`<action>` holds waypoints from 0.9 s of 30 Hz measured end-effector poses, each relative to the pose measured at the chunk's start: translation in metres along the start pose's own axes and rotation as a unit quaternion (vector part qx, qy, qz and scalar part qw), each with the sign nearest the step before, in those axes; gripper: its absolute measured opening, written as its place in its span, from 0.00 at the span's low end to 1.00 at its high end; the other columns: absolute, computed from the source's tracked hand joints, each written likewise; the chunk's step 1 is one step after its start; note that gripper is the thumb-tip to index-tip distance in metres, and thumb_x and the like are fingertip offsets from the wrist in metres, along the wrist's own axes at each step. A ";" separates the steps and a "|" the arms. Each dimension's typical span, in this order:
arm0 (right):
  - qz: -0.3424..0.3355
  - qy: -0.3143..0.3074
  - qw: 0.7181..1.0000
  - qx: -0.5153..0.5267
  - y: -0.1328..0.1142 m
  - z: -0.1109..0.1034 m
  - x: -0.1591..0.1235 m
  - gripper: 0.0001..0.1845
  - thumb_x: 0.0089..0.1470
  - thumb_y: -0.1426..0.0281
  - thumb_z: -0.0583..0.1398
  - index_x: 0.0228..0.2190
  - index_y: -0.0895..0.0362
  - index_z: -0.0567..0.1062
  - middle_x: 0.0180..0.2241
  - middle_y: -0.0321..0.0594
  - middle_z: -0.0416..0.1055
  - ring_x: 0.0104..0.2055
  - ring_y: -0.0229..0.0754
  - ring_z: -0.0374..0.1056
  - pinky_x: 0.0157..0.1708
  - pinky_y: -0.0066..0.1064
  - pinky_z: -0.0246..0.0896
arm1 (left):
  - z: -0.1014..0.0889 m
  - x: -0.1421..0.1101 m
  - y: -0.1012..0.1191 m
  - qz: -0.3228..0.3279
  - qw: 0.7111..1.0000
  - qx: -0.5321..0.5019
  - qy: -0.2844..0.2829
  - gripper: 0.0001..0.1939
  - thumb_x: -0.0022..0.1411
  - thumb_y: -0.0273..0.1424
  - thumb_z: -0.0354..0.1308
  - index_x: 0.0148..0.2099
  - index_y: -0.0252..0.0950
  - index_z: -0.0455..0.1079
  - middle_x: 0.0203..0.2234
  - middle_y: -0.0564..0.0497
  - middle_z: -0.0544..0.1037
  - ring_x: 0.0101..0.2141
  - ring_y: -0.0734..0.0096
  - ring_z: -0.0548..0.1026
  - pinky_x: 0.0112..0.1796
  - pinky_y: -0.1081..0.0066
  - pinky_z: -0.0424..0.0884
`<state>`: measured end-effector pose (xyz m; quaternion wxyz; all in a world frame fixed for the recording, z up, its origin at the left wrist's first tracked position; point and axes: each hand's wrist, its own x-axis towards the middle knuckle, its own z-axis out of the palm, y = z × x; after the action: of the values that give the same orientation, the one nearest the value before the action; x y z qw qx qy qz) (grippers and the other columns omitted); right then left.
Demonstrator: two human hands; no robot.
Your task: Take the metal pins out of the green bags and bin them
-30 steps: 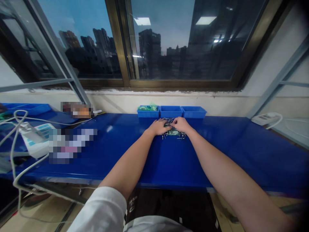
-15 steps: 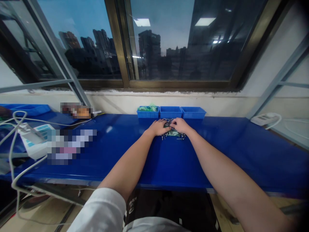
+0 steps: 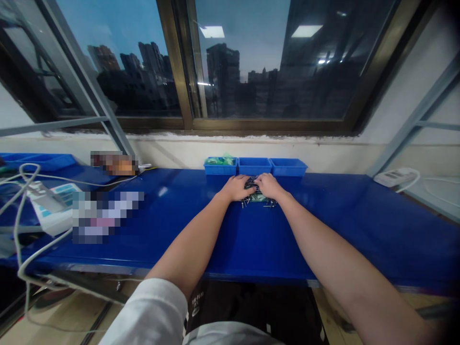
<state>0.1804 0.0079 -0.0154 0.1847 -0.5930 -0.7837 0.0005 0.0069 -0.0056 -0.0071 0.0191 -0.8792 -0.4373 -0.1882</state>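
On the blue table, near its far side, lies a pile of small, thin metal pieces (image 3: pixel 258 197), which look like rivets or screws. Some pale green material shows among them. My left hand (image 3: pixel 235 188) rests over the left side of the pile, palm down, with its fingers stretched out and the thumb pointing at the middle. At the pile's right side, my right hand (image 3: pixel 268 185) has its fingers curled together in a pinch at the pieces. What sits between those fingertips is too small to make out. Several pieces stick out toward me below both hands.
Behind the pile stand three blue bins: a left bin (image 3: pixel 220 169) with green bags, a middle bin (image 3: pixel 254 169) and a right bin (image 3: pixel 288 169). A white device (image 3: pixel 55 206) with cables is at left. A white power strip (image 3: pixel 395 176) lies far right.
My right hand's fingers have shifted slightly over the pile, with the hand a little lower and closer in. My left hand stays in nearly the same place.
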 end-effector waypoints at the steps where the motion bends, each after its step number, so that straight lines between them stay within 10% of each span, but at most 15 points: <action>1: 0.002 0.010 1.000 0.004 -0.001 -0.001 0.000 0.16 0.60 0.65 0.50 0.36 0.60 0.75 0.42 0.51 0.71 0.48 0.48 0.64 0.47 0.33 0.53 | -0.001 0.001 0.000 0.014 1.000 -0.007 0.023 0.27 0.61 0.46 0.50 0.56 0.35 0.65 0.52 0.43 0.71 0.53 0.58 0.67 0.53 0.61 0.61; 14: -0.024 0.080 0.982 0.170 -0.011 -0.011 -0.005 0.12 0.58 0.67 0.52 0.30 0.59 0.73 0.33 0.45 0.75 0.37 0.42 0.69 0.37 0.29 0.57 | 0.000 0.008 -0.003 0.063 0.991 -0.030 0.115 0.10 0.64 0.31 0.51 0.38 0.35 0.73 0.34 0.47 0.78 0.37 0.66 0.75 0.41 0.69 0.67; 22: -0.022 0.080 0.877 0.474 -0.009 -0.009 -0.002 0.11 0.43 0.61 0.61 0.24 0.58 0.71 0.23 0.36 0.71 0.26 0.39 0.66 0.31 0.31 0.61 | -0.006 0.007 0.000 0.025 0.993 -0.009 0.119 0.13 0.66 0.31 0.48 0.36 0.35 0.73 0.32 0.47 0.78 0.36 0.65 0.75 0.39 0.69 0.66; 27: -0.008 0.124 0.866 0.484 -0.004 -0.012 -0.003 0.11 0.41 0.62 0.61 0.25 0.57 0.74 0.24 0.37 0.72 0.28 0.40 0.66 0.33 0.33 0.62 | -0.005 0.006 0.001 -0.002 0.989 -0.011 0.145 0.14 0.64 0.36 0.52 0.48 0.35 0.70 0.41 0.45 0.77 0.43 0.62 0.73 0.44 0.66 0.66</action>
<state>0.1812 0.0012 -0.0040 0.5445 -0.4174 -0.6605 0.3050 0.0090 -0.0028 -0.0007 0.0717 -0.8421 -0.4295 -0.3183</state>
